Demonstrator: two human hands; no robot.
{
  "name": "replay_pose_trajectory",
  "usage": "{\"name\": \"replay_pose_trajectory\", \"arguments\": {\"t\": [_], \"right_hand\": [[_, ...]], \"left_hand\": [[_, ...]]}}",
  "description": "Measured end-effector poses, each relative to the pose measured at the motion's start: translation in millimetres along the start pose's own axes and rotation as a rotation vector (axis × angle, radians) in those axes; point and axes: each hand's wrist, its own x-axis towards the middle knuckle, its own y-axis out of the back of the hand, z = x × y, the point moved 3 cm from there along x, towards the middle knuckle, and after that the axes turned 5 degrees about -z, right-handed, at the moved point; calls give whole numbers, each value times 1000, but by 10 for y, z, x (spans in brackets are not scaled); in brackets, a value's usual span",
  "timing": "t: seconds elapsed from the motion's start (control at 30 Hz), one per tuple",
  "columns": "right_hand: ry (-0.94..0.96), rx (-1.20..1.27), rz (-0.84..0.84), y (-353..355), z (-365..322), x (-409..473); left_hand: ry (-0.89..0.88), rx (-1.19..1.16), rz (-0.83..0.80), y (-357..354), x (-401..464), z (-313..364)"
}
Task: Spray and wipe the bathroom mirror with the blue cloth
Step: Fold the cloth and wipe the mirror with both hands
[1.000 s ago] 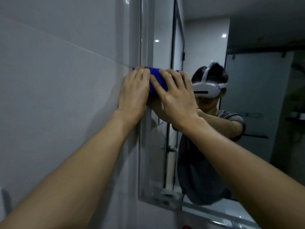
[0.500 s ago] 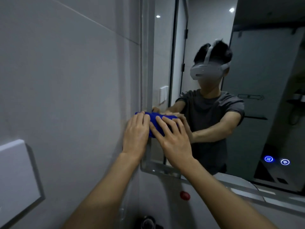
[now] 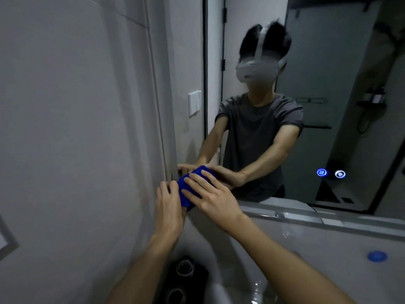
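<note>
Both hands are working the blue cloth (image 3: pixel 186 189) at the lower left corner of the mirror (image 3: pixel 328 106), right beside the tiled wall (image 3: pixel 76 128). The right hand (image 3: pixel 210 194) is pressing flat on the cloth, fingers straight and spread. The left hand (image 3: pixel 168 200) is resting along the cloth's left edge; whether its grip is closing on the fabric I cannot tell. Judging by this, wiping is reaching the bottom of the left strip, while the wide glass to the right is probably waiting. No spray bottle is showing.

Dim, soft motion blur, wide-angle bending at edges.
</note>
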Motion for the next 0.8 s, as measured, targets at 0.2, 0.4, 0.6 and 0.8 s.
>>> {"name": "replay_pose_trajectory", "arguments": {"t": [0.2, 0.4, 0.6, 0.8], "right_hand": [[83, -22, -49, 19, 289, -588], [51, -45, -78, -50, 705, -1456], [-64, 10, -156, 60, 1158, -2295], [-176, -29, -78, 135, 1412, -2910]], "left_hand": [[-5, -88, -69, -274, -274, 524], [-116, -134, -100, -544, -579, 1256], [-229, -133, -91, -740, -815, 2065], [-340, -107, -109, -809, -970, 2668]]}}
